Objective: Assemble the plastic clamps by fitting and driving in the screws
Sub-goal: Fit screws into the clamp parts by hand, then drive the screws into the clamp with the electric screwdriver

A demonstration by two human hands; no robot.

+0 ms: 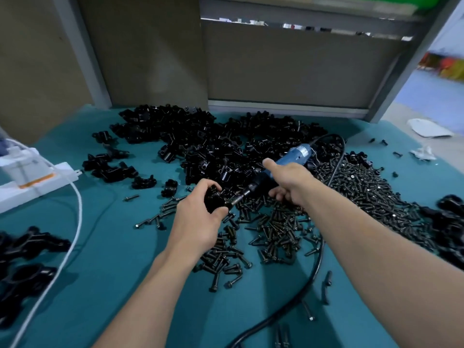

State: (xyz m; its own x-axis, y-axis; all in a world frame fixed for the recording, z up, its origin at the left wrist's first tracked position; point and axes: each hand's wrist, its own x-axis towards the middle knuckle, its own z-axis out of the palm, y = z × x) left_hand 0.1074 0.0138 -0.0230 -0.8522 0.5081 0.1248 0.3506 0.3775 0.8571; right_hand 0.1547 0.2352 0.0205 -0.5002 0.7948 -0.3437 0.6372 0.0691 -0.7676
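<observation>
My left hand point(198, 214) grips a black plastic clamp point(215, 200) just above the teal table. My right hand point(288, 183) holds a blue electric screwdriver point(295, 155), thumb stretched along its body. The tool's black nose and metal bit point(242, 195) point left and down into the clamp. A wide heap of loose black clamp parts point(213, 144) lies beyond the hands. Black screws point(276, 229) are strewn below and to the right of the hands.
The screwdriver's black cable point(315, 267) loops from the tool down to the front edge. A white power strip point(32, 179) and white cord point(72, 237) lie at the left. More black clamps point(22, 259) sit at the left front and black clamps point(449, 222) at the far right. Brown panels stand behind the table.
</observation>
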